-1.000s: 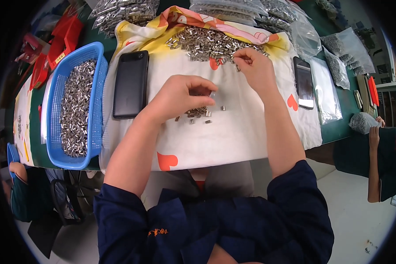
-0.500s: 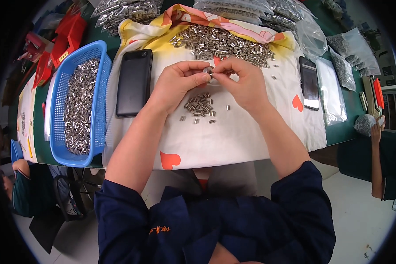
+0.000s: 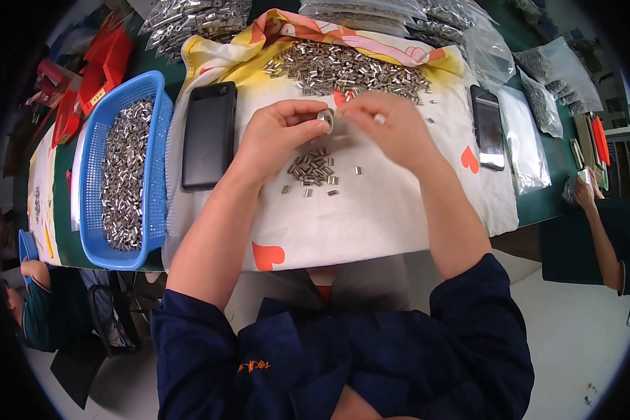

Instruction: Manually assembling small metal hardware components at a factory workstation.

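The left hand [image 3: 269, 136] has its thumb and fingertips clamped on a round silver metal ring [image 3: 327, 119] above the middle of the printed cloth [image 3: 371, 217], between a small pile of short metal sleeves [image 3: 313, 169] and the larger heap of sleeves [image 3: 350, 70] toward the cloth's far edge. The right hand [image 3: 392, 127] is blurred just beside the ring, its fingertips too unclear to tell whether together or apart. Near the table's [image 3: 556, 175] front edge, a sleeve-filled blue basket [image 3: 154, 182] stands against the cloth's left edge.

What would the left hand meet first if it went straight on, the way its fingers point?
Most likely the right hand, blurred just across from the ring that the left hand pinches; depth is hard to judge from this view.
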A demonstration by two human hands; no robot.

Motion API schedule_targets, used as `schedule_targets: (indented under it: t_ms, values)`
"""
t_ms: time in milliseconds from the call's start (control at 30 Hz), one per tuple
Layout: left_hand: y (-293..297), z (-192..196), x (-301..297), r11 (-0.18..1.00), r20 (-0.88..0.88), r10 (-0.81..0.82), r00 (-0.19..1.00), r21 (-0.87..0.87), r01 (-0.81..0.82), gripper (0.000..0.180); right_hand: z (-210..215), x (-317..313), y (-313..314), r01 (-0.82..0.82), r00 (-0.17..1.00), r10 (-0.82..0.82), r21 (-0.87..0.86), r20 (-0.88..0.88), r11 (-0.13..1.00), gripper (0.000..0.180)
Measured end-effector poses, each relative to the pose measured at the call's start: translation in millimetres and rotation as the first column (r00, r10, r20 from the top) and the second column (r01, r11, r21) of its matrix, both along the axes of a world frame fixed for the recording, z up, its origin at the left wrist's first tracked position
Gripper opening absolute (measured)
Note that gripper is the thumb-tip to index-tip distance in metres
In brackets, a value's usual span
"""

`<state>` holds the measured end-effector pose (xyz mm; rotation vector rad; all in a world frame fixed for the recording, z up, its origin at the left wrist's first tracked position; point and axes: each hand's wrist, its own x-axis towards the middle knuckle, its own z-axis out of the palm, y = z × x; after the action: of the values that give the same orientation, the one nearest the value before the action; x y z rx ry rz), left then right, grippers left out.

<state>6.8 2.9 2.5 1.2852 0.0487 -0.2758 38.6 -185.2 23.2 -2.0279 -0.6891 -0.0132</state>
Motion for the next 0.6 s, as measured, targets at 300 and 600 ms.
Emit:
schedule_targets:
  t_ms: [300, 600]
  values:
    - [-2, 8, -3, 0.962, 0.058, -0.196, 0.979, 0.206, 0.180, 0.024, 1, 15, -22, 0.315, 0.949, -0.253, -0.506, 0.189, 0.803, 0.010]
    - [-4, 2, 2, 0.989, 0.073, -0.097, 0.993, 0.115, 0.089, 0.024, -19, 15, -11, 0.400, 0.898, -0.208, -0.520, 0.388, 0.755, 0.008]
